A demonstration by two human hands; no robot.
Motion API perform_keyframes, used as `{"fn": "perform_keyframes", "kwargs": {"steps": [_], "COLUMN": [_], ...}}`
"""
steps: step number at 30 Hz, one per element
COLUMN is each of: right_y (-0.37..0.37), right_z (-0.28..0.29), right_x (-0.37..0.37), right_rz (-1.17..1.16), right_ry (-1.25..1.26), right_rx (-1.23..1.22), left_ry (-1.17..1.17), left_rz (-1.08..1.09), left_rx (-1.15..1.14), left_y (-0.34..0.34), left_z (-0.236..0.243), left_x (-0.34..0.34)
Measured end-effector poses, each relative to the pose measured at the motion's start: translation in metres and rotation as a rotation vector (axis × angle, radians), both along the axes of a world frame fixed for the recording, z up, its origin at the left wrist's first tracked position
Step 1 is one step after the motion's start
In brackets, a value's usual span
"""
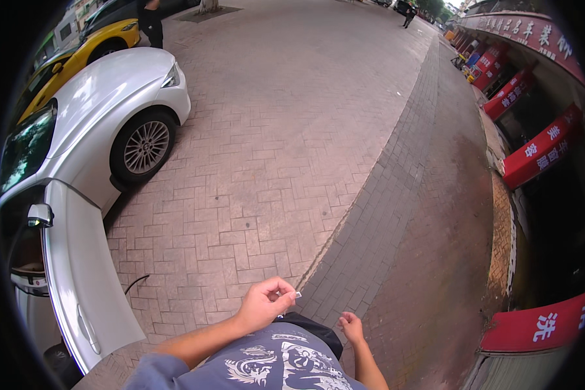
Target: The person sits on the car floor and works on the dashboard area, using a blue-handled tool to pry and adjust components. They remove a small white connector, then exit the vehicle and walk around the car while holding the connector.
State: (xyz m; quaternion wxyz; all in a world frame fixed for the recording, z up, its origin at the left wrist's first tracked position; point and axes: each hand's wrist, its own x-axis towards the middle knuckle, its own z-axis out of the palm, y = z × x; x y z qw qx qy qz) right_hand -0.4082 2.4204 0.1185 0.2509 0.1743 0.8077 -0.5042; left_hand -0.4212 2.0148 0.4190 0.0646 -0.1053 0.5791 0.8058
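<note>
My left hand [266, 304] is in front of my grey-blue printed shirt [276, 356], thumb and forefinger closed in a pinch. From the pinch sticks out a small white piece [298, 294] with a squared end; its kind is too small to tell. Another pale bit shows just under that hand. Lower and to the right, my right hand [352, 327] hangs at my side with its fingers loosely curled in, and nothing shows in it. Neither hand touches the car at my left.
A white car [104, 97] stands at the left with its front door [88, 273] swung open. Behind it are a yellow car [110, 36] and a standing person [151, 23]. Brick paving [273, 130] runs ahead. Shops with red signs [543, 149] line the right.
</note>
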Motion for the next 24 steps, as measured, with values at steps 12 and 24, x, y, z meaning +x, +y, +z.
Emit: {"fn": "perform_keyframes", "kwargs": {"steps": [12,24], "right_y": [0.067,0.018], "right_z": [-0.067,0.000], "right_x": [-0.218,-1.007], "right_rz": [-0.161,0.116], "right_ry": [-0.841,0.309], "right_rx": [0.189,0.347], "left_ry": [0.043,-0.101], "left_rz": [-0.177,0.216], "left_rx": [-0.461,-0.124], "left_y": [-0.004,-0.008], "left_z": [-0.032,-0.058], "left_x": [-0.463,-0.844]}}
